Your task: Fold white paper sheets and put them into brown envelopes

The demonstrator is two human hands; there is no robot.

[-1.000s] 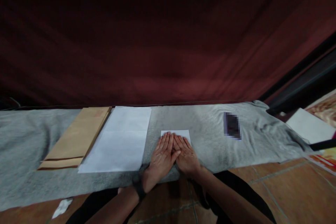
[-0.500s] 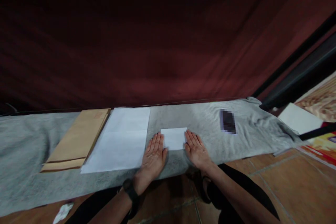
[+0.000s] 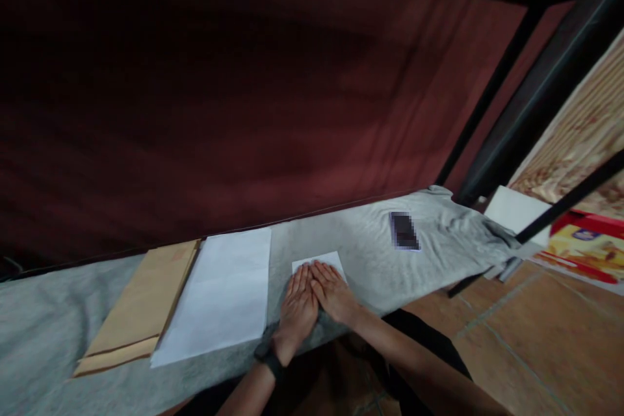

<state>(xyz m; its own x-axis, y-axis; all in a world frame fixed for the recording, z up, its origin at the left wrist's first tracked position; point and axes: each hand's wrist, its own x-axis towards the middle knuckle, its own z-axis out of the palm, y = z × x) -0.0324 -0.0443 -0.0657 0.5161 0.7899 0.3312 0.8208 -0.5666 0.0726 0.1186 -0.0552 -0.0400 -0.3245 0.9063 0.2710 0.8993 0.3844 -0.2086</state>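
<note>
Left hand (image 3: pixel 298 307) and right hand (image 3: pixel 336 292) together again atop folded paper (image 3: pixel 319 259)

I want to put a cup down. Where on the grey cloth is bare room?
Bare grey cloth lies left of the brown envelopes, and between the folded paper and the dark phone. Crowded: the envelopes lie against the white sheets, and the left hand and right hand cover the folded paper.

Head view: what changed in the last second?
Left hand and right hand slid apart off the folded white paper to its sides, then came back together, flat on it. Nothing gripped or released. The camera swung, so the scene looks tilted. The paper, white sheet, brown envelopes and phone stayed put on the grey cloth.
</note>
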